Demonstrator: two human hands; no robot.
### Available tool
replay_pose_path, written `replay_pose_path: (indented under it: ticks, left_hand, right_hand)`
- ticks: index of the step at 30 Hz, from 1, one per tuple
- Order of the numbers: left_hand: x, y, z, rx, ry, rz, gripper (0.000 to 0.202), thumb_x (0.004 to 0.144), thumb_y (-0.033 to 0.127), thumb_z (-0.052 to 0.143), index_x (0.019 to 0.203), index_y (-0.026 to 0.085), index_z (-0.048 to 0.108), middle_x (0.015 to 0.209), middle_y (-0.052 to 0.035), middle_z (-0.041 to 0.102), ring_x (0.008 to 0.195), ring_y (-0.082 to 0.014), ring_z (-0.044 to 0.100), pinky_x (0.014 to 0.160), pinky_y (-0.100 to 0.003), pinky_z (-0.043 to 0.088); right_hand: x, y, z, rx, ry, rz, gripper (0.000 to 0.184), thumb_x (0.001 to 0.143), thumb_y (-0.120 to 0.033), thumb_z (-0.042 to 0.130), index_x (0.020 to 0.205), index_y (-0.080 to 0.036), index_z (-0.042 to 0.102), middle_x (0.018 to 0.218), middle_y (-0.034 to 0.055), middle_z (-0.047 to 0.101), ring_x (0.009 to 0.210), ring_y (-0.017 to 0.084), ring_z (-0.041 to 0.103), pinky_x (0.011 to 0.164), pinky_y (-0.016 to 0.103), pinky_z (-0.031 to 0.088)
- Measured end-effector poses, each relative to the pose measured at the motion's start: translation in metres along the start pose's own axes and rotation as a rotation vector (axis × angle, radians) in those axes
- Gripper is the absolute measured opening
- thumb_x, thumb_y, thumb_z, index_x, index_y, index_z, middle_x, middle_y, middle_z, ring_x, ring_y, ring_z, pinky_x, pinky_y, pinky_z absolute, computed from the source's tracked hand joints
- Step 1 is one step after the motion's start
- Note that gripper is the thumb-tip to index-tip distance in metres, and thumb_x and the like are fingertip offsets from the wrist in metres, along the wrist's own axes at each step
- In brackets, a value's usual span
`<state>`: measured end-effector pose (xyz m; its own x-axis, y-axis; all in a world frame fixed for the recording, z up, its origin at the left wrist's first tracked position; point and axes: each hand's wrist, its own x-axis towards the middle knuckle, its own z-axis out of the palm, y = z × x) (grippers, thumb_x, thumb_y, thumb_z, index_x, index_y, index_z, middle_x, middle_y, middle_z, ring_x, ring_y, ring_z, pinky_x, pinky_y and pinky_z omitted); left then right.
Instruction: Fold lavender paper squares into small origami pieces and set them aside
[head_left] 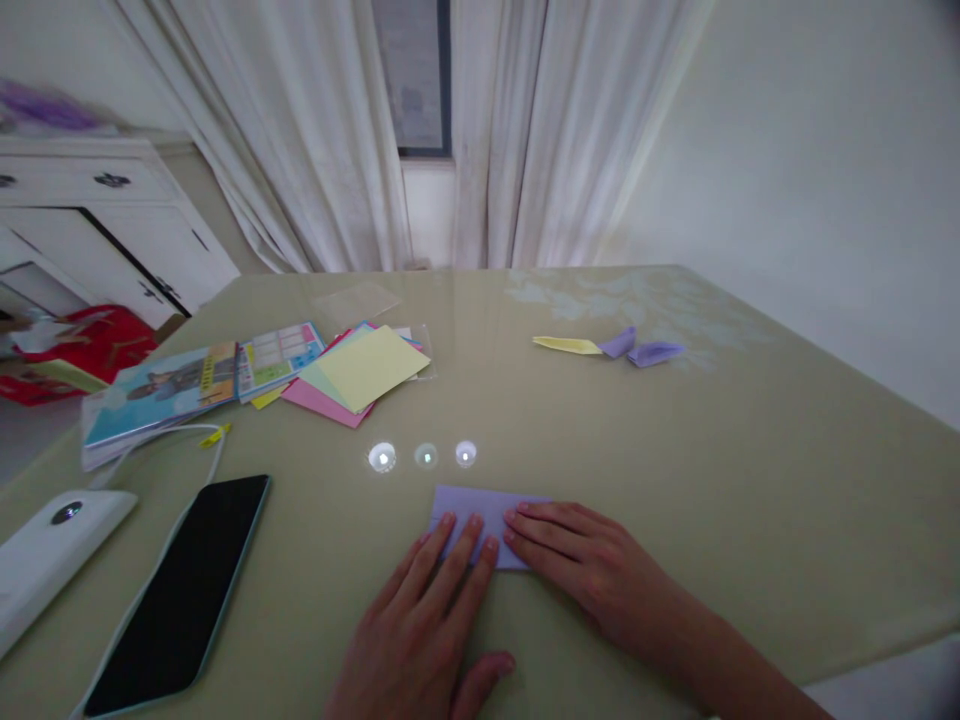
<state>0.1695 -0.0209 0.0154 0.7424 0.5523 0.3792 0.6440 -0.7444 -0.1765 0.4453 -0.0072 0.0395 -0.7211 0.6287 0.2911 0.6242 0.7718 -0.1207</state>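
A folded lilac paper (480, 505) lies flat on the green table (675, 450) near the front edge. My left hand (427, 625) rests on its near left part, fingers stretched out flat. My right hand (585, 565) lies palm down on its right part, fingers extended and pointing left. Both sets of fingertips press the paper and nearly meet at its middle. The near edge of the paper is hidden under my fingers.
A fanned stack of coloured paper sheets (364, 372) and a booklet (169, 390) lie at the left back. A dark phone (184, 590) and a white device (52, 550) sit at the left front. Small folded yellow and lilac pieces (615, 347) lie further back right.
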Motion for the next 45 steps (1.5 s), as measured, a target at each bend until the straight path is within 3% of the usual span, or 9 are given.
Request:
replay_pose_path:
  ticks: [4, 9, 12, 16, 26, 36, 40, 43, 45]
  left_hand:
    - [0.000, -0.002, 0.002, -0.015, 0.019, 0.006, 0.069, 0.102, 0.063, 0.053, 0.152, 0.016, 0.059, 0.159, -0.0096, 0.060, 0.146, -0.0321, 0.053, 0.111, -0.040, 0.048]
    - [-0.002, -0.002, 0.004, -0.027, 0.026, 0.030, 0.065, 0.100, 0.051, 0.058, 0.153, 0.015, 0.058, 0.161, -0.0113, 0.058, 0.148, -0.0317, 0.051, 0.113, -0.039, 0.047]
    - [-0.002, -0.002, 0.005, -0.018, 0.008, 0.036, 0.066, 0.097, 0.044, 0.060, 0.155, 0.014, 0.056, 0.161, -0.0118, 0.057, 0.148, -0.0324, 0.051, 0.113, -0.041, 0.047]
    - [-0.003, -0.003, 0.003, -0.029, 0.021, 0.034, 0.065, 0.096, 0.042, 0.059, 0.155, 0.015, 0.056, 0.162, -0.0118, 0.057, 0.149, -0.0321, 0.050, 0.113, -0.040, 0.046]
    - [-0.004, -0.010, -0.002, -0.029, -0.011, 0.051, 0.071, 0.102, 0.051, 0.055, 0.162, 0.016, 0.047, 0.166, -0.0090, 0.052, 0.151, -0.0291, 0.048, 0.118, -0.038, 0.041]
    - [-0.039, -0.048, -0.019, 0.079, -0.018, 0.005, 0.064, 0.103, 0.048, 0.053, 0.160, 0.018, 0.051, 0.162, -0.0073, 0.057, 0.149, -0.0260, 0.051, 0.122, -0.036, 0.035]
    - [-0.030, -0.029, -0.013, 0.031, 0.072, -0.126, 0.051, 0.105, 0.033, 0.051, 0.151, 0.015, 0.058, 0.150, -0.0108, 0.067, 0.137, -0.0262, 0.061, 0.114, -0.036, 0.045]
    - [-0.010, -0.005, -0.003, -0.166, 0.153, -0.071, 0.028, 0.104, 0.020, 0.054, 0.126, 0.022, 0.072, 0.117, -0.0049, 0.080, 0.107, -0.0202, 0.074, 0.101, -0.031, 0.054]
    - [0.003, 0.006, 0.001, -0.254, 0.056, -0.106, 0.032, 0.102, 0.013, 0.050, 0.125, 0.021, 0.071, 0.111, -0.0060, 0.079, 0.099, -0.0212, 0.075, 0.093, -0.034, 0.059]
  right_hand:
    - [-0.001, -0.024, 0.009, -0.118, 0.045, 0.085, 0.038, 0.108, -0.014, 0.050, 0.142, -0.014, 0.068, 0.142, 0.0086, 0.074, 0.127, 0.023, 0.070, 0.113, 0.041, 0.056]
    - [0.000, -0.073, 0.039, -0.309, 0.233, 0.174, 0.044, 0.106, -0.018, 0.044, 0.140, -0.007, 0.069, 0.147, 0.0125, 0.070, 0.139, 0.026, 0.062, 0.122, 0.038, 0.045]
    - [0.000, -0.083, 0.046, -0.325, 0.182, 0.228, 0.050, 0.101, -0.023, 0.048, 0.143, -0.003, 0.066, 0.148, 0.0166, 0.068, 0.140, 0.029, 0.061, 0.119, 0.039, 0.048]
    - [-0.005, -0.080, 0.040, -0.306, 0.057, 0.212, 0.063, 0.095, -0.030, 0.055, 0.150, 0.000, 0.058, 0.155, 0.0195, 0.061, 0.142, 0.031, 0.060, 0.114, 0.039, 0.054]
    - [-0.032, -0.070, 0.028, -0.302, 0.038, 0.230, 0.071, 0.094, -0.040, 0.061, 0.154, -0.003, 0.054, 0.157, 0.0184, 0.059, 0.142, 0.030, 0.061, 0.111, 0.038, 0.057]
    - [-0.034, -0.074, 0.035, -0.313, 0.078, 0.249, 0.070, 0.096, -0.042, 0.060, 0.153, -0.003, 0.055, 0.158, 0.0185, 0.059, 0.142, 0.031, 0.061, 0.111, 0.039, 0.056]
    - [-0.037, -0.072, 0.037, -0.288, 0.064, 0.257, 0.073, 0.096, -0.041, 0.062, 0.157, -0.003, 0.050, 0.161, 0.0196, 0.055, 0.146, 0.032, 0.056, 0.114, 0.041, 0.054]
    - [-0.039, -0.071, 0.038, -0.283, 0.036, 0.252, 0.079, 0.095, -0.044, 0.064, 0.161, -0.002, 0.046, 0.164, 0.0212, 0.050, 0.149, 0.034, 0.052, 0.114, 0.043, 0.054]
    - [-0.039, -0.070, 0.038, -0.286, 0.016, 0.248, 0.083, 0.095, -0.044, 0.065, 0.162, -0.001, 0.043, 0.166, 0.0218, 0.047, 0.151, 0.035, 0.050, 0.115, 0.044, 0.053]
